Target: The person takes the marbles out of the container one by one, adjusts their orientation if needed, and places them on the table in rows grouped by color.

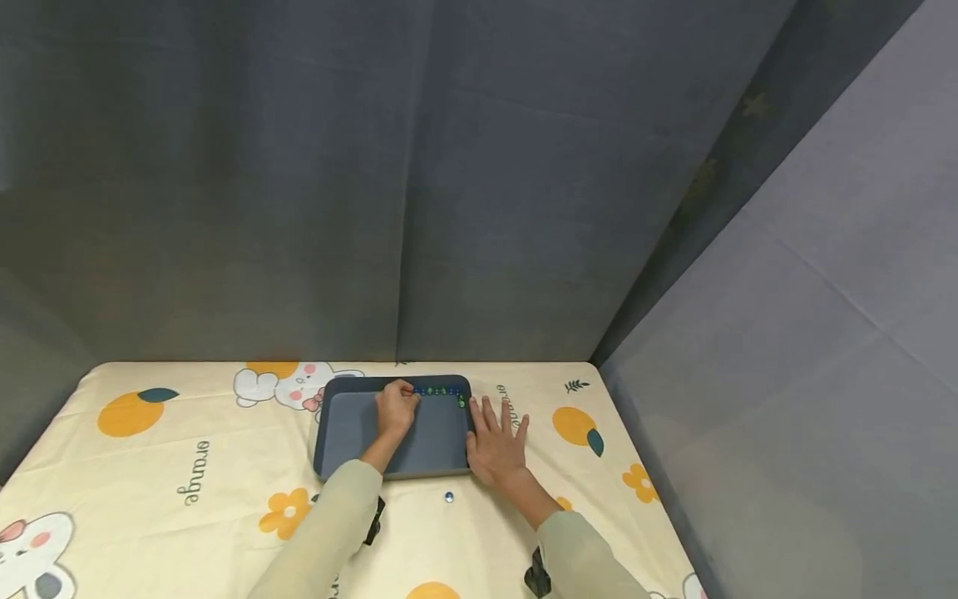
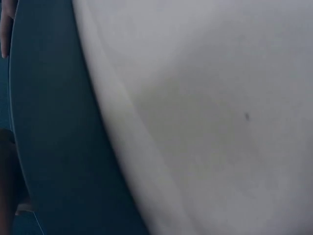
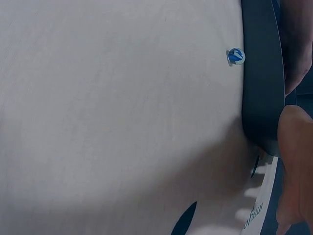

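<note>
A dark grey-blue rectangular tray lies on the patterned cloth. Green and blue marbles line its far inner edge, turning the corner at the right. My left hand reaches inside with curled fingers, pinching what appears to be a marble at the row's left end; the fingers mostly hide it. Spread flat, my right hand rests at the tray's right side, its thumb against the rim. A clear marble with a blue swirl sits outside, close to the tray's near side.
The cream tablecloth has printed oranges, flowers and rabbits. Grey curtains hang behind the table, and a pale one closes off the right. In the left wrist view, the tray's outer wall and blurred cloth take up most of the frame.
</note>
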`<control>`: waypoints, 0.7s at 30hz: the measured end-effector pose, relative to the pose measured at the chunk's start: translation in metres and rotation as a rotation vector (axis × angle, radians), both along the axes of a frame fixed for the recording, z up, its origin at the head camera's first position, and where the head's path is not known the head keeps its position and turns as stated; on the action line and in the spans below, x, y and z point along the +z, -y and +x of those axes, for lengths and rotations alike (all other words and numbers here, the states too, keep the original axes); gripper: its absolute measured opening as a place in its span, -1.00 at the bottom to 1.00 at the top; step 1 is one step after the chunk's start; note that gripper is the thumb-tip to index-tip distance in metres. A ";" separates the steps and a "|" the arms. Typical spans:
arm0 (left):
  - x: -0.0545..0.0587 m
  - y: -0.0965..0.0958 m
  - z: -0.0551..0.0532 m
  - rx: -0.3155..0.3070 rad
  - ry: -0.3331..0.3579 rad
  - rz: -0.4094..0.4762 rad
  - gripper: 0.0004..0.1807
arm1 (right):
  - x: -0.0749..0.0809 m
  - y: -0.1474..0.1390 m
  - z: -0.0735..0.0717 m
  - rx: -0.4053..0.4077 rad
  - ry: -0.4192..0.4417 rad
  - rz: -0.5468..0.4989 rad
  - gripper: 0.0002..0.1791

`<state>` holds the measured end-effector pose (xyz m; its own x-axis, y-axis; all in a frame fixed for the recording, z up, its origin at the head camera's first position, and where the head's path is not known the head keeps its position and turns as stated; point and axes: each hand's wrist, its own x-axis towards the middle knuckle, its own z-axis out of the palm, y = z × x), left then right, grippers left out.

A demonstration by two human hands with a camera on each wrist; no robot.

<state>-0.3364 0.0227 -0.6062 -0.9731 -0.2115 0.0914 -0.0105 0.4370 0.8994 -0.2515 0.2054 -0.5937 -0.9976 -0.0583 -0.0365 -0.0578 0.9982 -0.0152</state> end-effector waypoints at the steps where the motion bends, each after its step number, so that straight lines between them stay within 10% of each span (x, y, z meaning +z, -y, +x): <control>1: 0.000 0.000 -0.001 0.005 -0.001 -0.007 -0.88 | 0.000 0.001 0.000 0.000 0.002 0.002 -0.33; 21: 0.001 -0.004 -0.003 0.056 -0.038 -0.151 -0.93 | -0.003 0.000 -0.001 0.005 -0.015 0.011 -0.33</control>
